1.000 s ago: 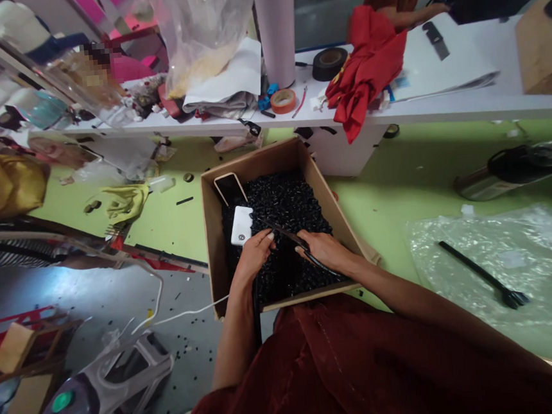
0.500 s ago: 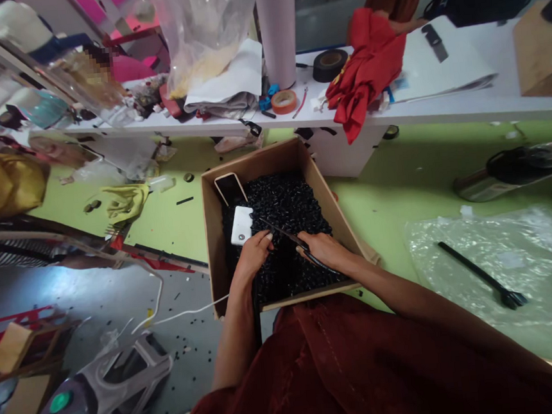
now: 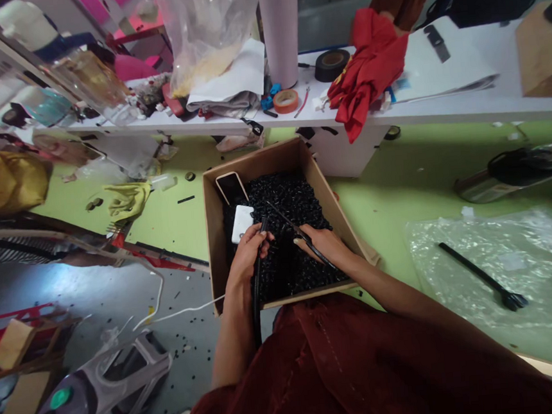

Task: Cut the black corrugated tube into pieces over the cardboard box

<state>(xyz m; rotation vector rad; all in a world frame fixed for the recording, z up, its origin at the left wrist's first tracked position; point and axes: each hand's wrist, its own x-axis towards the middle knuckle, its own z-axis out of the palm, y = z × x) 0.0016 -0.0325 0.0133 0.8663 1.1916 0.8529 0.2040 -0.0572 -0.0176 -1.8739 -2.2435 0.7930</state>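
Note:
A long black tube (image 3: 256,299), ribbed in part, is gripped in my left hand (image 3: 249,249). It runs up through the fingers, and its lower length hangs past the box's near edge. My right hand (image 3: 325,244) is closed on dark scissors (image 3: 289,222), their blades pointing up and left, apart from the tube. Both hands are over an open cardboard box (image 3: 215,251) filled with small black cut pieces (image 3: 284,190). A white device (image 3: 243,220) lies on the pieces by my left hand, and a phone (image 3: 232,189) leans in the box's far left corner.
Behind the box runs a white shelf (image 3: 441,109) bearing orange tape (image 3: 285,101), black tape (image 3: 332,65) and a red cloth (image 3: 364,64). At right, a black strip (image 3: 479,273) lies on a clear plastic sheet (image 3: 540,242). A white cable (image 3: 188,312) reaches the box's left side.
My left hand has moved slightly up, and more of the black tube now shows above and below its fingers. The scissors stay in my right hand, close to where they were.

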